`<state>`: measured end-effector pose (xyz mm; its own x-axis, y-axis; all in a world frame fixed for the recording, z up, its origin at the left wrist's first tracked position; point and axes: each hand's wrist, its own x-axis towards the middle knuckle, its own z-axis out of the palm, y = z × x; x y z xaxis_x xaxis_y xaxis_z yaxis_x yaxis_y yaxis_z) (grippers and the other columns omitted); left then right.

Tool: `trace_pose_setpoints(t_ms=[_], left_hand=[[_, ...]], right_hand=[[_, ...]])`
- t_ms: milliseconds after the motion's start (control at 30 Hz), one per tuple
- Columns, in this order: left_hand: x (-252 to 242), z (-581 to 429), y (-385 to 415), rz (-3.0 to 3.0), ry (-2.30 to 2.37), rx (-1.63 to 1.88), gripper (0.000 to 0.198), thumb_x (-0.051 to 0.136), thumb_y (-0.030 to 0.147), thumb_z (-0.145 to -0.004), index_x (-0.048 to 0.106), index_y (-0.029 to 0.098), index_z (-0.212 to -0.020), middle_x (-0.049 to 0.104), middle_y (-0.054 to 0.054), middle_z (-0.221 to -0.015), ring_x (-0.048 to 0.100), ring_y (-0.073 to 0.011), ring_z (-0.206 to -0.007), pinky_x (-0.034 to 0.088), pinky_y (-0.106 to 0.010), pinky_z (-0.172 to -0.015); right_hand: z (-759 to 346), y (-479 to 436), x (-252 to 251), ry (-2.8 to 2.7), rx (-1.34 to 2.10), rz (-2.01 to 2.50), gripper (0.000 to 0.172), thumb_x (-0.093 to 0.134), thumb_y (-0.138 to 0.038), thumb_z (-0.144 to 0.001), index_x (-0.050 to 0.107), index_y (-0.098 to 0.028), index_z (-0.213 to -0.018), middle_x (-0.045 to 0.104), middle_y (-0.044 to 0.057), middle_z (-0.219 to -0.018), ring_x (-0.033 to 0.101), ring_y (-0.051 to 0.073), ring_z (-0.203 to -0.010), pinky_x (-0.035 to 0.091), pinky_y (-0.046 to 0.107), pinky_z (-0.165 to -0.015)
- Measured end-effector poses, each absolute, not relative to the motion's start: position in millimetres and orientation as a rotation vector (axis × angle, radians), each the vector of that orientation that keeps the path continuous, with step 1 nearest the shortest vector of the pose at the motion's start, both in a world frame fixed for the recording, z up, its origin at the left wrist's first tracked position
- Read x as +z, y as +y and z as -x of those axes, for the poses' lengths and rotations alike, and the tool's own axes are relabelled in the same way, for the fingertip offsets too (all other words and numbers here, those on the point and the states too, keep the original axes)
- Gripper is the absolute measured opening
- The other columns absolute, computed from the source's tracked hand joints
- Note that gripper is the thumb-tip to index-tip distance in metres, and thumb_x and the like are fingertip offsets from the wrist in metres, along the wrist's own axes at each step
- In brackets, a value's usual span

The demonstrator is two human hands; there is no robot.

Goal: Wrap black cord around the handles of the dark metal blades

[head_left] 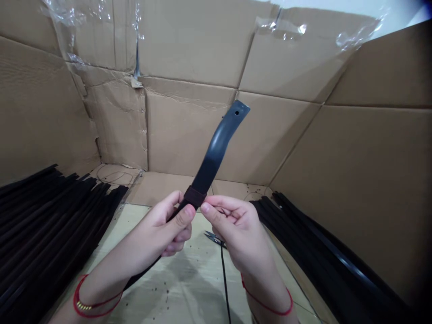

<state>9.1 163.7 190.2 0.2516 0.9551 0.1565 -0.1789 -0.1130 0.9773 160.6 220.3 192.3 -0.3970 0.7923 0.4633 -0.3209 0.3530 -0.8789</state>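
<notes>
Left hand [165,225] clenched round a dark-grey curved plastic strip [216,148], right hand [236,229] pinched the dark-brown fabric band [195,196] wrapped on it — strip rose up from the grip, small metal snips [212,237] lay just beneath, pile of black strips [50,225] left of it.

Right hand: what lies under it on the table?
The pointed tips of small scissors and a thin black cord show below the right hand; the scissors' handles are hidden by it.

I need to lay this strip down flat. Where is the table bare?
Bare table runs down the middle between the left pile of black strips and the right pile, widest below the left hand holding the strip. Under the right hand the snips and black cord crowd it. Both sides are full.
</notes>
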Motion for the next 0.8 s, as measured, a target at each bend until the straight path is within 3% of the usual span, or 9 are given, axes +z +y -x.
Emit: trace_pose_setpoints(t_ms=[167, 367, 533, 600, 700, 800], left_hand=[[191.6, -8.1, 161.7, -1.268, 0.782, 1.151, 0.026, 0.048, 0.041, -0.096, 0.041, 0.024, -0.114, 0.033, 0.009, -0.061, 0.021, -0.0031, -0.047, 0.016, -0.012, -0.04], [192.9, -10.2, 161.8, -1.153, 0.876, 1.159, 0.03, 0.048, 0.043, -0.094, 0.043, 0.023, -0.115, 0.034, 0.009, -0.056, 0.018, -0.0032, -0.043, 0.014, -0.013, -0.038], [193.8, -11.6, 164.6, -1.2, 0.92, 1.181, 0.026, 0.051, 0.044, -0.093, 0.044, 0.021, -0.103, 0.032, 0.009, -0.058, 0.02, -0.0035, -0.046, 0.015, -0.013, -0.04], [194.4, -11.4, 161.2, -1.205, 0.914, 1.199, 0.026, 0.051, 0.044, -0.093, 0.044, 0.021, -0.103, 0.031, 0.009, -0.06, 0.02, -0.0039, -0.049, 0.015, -0.012, -0.041], [194.3, -8.5, 153.8, -1.184, 0.859, 1.167, 0.026, 0.051, 0.042, -0.094, 0.045, 0.023, -0.112, 0.031, 0.009, -0.061, 0.019, -0.0038, -0.049, 0.015, -0.011, -0.042], [192.4, -3.9, 150.2, -1.176, 0.706, 1.046, 0.03, 0.042, 0.04, -0.098, 0.04, 0.025, -0.124, 0.037, 0.009, -0.056, 0.022, -0.0027, -0.041, 0.02, -0.011, -0.038]], right_hand=[[-155.1, 227.7, 187.2, -1.541, 1.434, 0.373, 0.018, 0.078, -0.03, -0.073, 0.077, -0.019, -0.088, 0.037, -0.006, -0.047, 0.025, 0.006, -0.043, 0.021, 0.02, -0.038], [-155.5, 221.1, 194.1, -1.53, 1.179, 0.404, 0.004, 0.074, -0.022, -0.073, 0.077, -0.02, -0.075, 0.051, -0.002, -0.05, 0.037, 0.008, -0.045, 0.029, 0.021, -0.04], [-157.7, 212.4, 200.6, -1.529, 1.063, 0.479, 0.007, 0.072, -0.021, -0.074, 0.074, -0.016, -0.069, 0.064, 0.003, -0.06, 0.045, 0.009, -0.048, 0.033, 0.019, -0.042], [-158.1, 212.4, 199.4, -1.524, 1.074, 0.474, 0.006, 0.072, -0.021, -0.074, 0.074, -0.016, -0.07, 0.06, 0.002, -0.055, 0.043, 0.009, -0.047, 0.031, 0.02, -0.041], [-158.6, 216.5, 194.3, -1.526, 1.208, 0.417, 0.007, 0.074, -0.024, -0.075, 0.077, -0.019, -0.078, 0.043, -0.005, -0.047, 0.026, 0.006, -0.041, 0.021, 0.02, -0.037], [-159.7, 222.4, 188.9, -1.599, 1.457, 0.313, 0.023, 0.076, -0.031, -0.076, 0.077, -0.022, -0.097, 0.037, -0.007, -0.05, 0.016, 0.005, -0.043, 0.012, 0.019, -0.037]])
